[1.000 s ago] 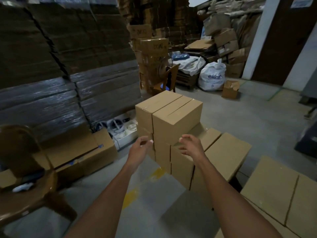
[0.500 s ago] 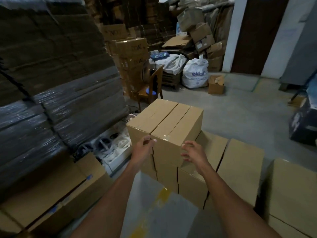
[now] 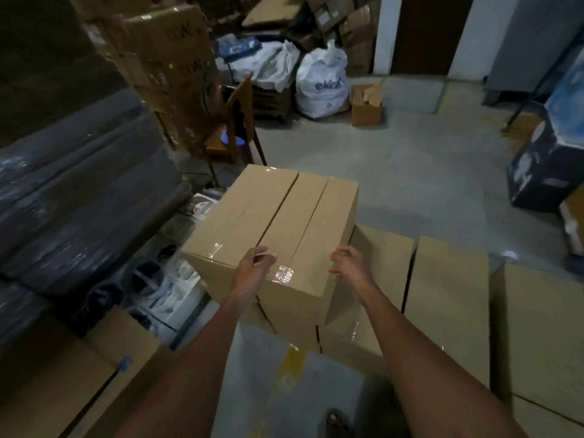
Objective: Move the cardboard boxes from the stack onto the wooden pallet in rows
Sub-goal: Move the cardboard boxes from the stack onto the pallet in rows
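Bracketing the top right box [image 3: 311,222], the left hand [image 3: 252,275] sits at its near corner at 9 o'clock, by the gap with the top left box [image 3: 240,216], and the right hand [image 3: 350,268] at the near corner at 3 o'clock. That spacing looks matched to the width of one box, so it can be lifted alone without dragging its neighbour. Each grip is loosely spread, fingers half curled, pinching nothing; whether the left fingertips touch the cardboard cannot be told. The two top boxes stand side by side, touching, upright on the stack [image 3: 297,335], taped seams up, which keeps them square for a two-handed lift. At 3 o'clock from the stack, lower boxes [image 3: 445,295] stand in a row, probably the rows being built; the wooden pallet is not visible beneath them. At 12 o'clock beyond the stack, a chair [image 3: 235,121] and a white sack [image 3: 322,83] stand on the floor [image 3: 410,172], well apart from the work. Next, I judge, the palms must close on opposite side walls, low enough to carry the weight
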Demonstrator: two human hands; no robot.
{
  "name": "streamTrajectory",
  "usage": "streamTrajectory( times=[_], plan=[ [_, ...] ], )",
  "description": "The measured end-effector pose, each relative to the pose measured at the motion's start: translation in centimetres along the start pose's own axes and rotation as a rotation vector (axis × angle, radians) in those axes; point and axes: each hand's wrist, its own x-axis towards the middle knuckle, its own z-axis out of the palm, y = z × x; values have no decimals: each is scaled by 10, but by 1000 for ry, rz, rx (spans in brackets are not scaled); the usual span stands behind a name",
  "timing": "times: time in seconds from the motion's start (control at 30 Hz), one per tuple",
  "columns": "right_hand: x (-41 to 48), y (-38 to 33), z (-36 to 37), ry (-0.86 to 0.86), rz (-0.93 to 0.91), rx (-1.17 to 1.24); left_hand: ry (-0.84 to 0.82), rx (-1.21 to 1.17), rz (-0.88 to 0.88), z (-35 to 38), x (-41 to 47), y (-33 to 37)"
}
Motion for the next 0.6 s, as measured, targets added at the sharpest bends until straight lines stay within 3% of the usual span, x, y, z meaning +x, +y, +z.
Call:
streamTrajectory(
  times=[0.6],
  plan=[
    [146,73,55,225,224,-199,-155,230,-128,4,209,-61]
  ],
)
